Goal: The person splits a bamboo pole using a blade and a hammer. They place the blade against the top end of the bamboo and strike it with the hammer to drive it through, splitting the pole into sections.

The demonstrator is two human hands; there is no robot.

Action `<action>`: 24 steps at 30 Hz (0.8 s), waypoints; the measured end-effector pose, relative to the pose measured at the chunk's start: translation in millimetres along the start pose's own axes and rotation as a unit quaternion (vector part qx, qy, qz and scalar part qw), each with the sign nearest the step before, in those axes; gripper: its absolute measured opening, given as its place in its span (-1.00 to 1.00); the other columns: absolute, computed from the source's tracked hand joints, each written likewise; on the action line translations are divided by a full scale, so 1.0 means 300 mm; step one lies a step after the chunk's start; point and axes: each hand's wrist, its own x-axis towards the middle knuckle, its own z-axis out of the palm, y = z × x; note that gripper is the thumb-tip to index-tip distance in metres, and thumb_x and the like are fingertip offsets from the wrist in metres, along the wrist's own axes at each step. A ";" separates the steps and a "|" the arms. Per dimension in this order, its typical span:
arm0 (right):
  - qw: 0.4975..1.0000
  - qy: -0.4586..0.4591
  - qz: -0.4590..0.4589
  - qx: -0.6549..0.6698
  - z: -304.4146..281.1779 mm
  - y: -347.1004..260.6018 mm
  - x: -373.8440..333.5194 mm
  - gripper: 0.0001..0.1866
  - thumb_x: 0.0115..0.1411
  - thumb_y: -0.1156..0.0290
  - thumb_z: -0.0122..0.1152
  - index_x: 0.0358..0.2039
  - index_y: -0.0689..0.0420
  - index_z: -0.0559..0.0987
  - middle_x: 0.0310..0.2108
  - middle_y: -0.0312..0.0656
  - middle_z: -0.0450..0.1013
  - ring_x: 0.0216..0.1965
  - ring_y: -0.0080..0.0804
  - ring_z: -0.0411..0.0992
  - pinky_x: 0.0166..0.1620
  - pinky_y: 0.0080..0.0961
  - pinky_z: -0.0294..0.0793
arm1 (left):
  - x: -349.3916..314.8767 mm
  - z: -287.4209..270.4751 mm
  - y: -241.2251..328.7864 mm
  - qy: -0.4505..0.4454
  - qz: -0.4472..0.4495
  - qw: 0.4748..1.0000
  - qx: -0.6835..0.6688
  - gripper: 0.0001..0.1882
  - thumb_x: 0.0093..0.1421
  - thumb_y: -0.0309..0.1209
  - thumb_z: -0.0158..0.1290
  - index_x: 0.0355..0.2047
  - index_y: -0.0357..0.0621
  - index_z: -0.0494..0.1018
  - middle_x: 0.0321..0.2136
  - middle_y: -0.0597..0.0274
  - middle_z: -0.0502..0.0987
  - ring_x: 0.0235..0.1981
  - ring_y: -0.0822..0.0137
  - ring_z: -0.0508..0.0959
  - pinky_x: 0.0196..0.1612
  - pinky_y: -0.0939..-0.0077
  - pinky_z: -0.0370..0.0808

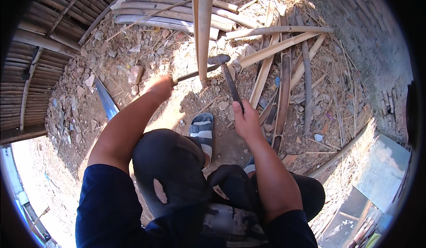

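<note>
My left hand (159, 88) is closed around the handle of a long dark-bladed knife (188, 76). The blade reaches across an upright bamboo pole (204, 30) near its lower end; whether it is sunk into the bamboo I cannot tell. Along the pole runs a lengthwise split, with a narrower strip at its left. In my right hand (246, 123) is the dark handle of a hammer (230, 80). Its head is right at the far end of the blade, just right of the pole; contact between them is unclear.
Split bamboo pieces (284, 84) lie piled at the right, and more bamboo lengths (173, 15) at the back. A saw blade (105, 98) rests on stony ground at the left. My sandalled foot (202, 130) is below the pole. A rough wall (377, 48) stands at the right.
</note>
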 end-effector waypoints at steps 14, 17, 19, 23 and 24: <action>0.996 0.004 -0.003 -0.087 0.076 -0.093 0.090 -0.53 0.39 -0.05 0.03 -0.27 0.17 0.51 -0.57 0.09 0.48 -0.41 0.24 0.50 -0.35 -0.03 0.43 | 0.128 -0.025 0.023 -0.044 0.065 0.997 0.026 -0.88 0.20 -0.35 0.15 -0.29 0.01 0.66 -0.43 0.13 0.65 -0.34 0.12 0.68 -0.28 0.23 0.61; 0.998 0.024 0.017 -0.050 0.117 -0.106 0.091 -0.54 0.39 -0.03 0.04 -0.27 0.18 0.51 -0.54 0.10 0.51 -0.39 0.25 0.51 -0.33 0.01 0.44 | 0.119 -0.014 0.034 -0.026 0.058 0.997 0.047 -0.89 0.19 -0.37 0.15 -0.33 -0.03 0.66 -0.44 0.13 0.65 -0.35 0.13 0.68 -0.28 0.24 0.61; 0.997 0.027 0.028 -0.067 0.164 -0.089 0.080 -0.54 0.39 -0.02 0.04 -0.26 0.19 0.51 -0.52 0.12 0.52 -0.37 0.27 0.52 -0.30 0.04 0.45 | 0.116 0.003 0.040 -0.020 0.058 0.997 0.051 -0.88 0.19 -0.37 0.15 -0.33 -0.04 0.66 -0.44 0.12 0.65 -0.35 0.12 0.68 -0.28 0.23 0.61; 0.987 -0.018 0.066 -0.143 0.248 -0.032 0.066 -0.54 0.38 -0.02 0.05 -0.26 0.21 0.51 -0.47 0.18 0.53 -0.33 0.30 0.52 -0.26 0.10 0.46 | 0.116 0.093 0.018 -0.033 0.054 0.998 0.016 -0.86 0.21 -0.40 0.12 -0.24 0.00 0.64 -0.41 0.10 0.64 -0.32 0.13 0.68 -0.27 0.20 0.61; 0.985 -0.031 0.083 -0.151 0.249 -0.040 0.068 -0.54 0.38 -0.02 0.05 -0.26 0.21 0.51 -0.46 0.19 0.53 -0.32 0.31 0.52 -0.25 0.11 0.46 | 0.118 0.116 0.013 -0.016 0.043 0.999 -0.003 -0.85 0.21 -0.41 0.11 -0.23 0.00 0.63 -0.40 0.10 0.63 -0.30 0.13 0.68 -0.27 0.20 0.61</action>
